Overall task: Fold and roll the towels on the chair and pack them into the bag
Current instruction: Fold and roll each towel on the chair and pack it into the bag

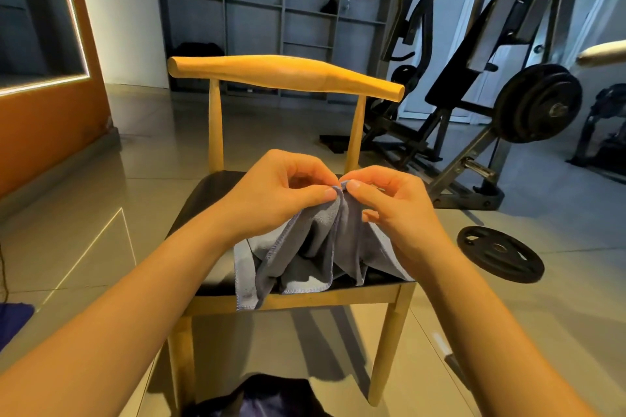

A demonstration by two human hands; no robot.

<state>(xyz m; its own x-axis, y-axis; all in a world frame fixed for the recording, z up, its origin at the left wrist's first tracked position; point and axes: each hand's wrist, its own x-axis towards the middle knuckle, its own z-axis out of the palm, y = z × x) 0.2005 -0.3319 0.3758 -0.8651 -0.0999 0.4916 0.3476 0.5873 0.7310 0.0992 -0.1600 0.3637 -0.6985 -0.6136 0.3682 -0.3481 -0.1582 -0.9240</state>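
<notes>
A grey towel point(315, 250) hangs in folds above the dark seat of a wooden chair point(210, 200). My left hand point(274, 193) and my right hand point(396, 203) pinch its top edge together, thumbs and forefingers almost touching at the towel's peak. The lower part of the towel drapes onto the seat, and one corner hangs over the front rail. A dark bag point(271, 398) shows partly at the bottom edge, below the chair's front, with purple fabric inside.
A weight machine point(474, 78) with a loaded plate point(538, 105) stands to the right behind the chair. A loose black weight plate point(499, 254) lies on the tiled floor at right. Grey shelves point(271, 10) line the back wall. An orange wall is at left.
</notes>
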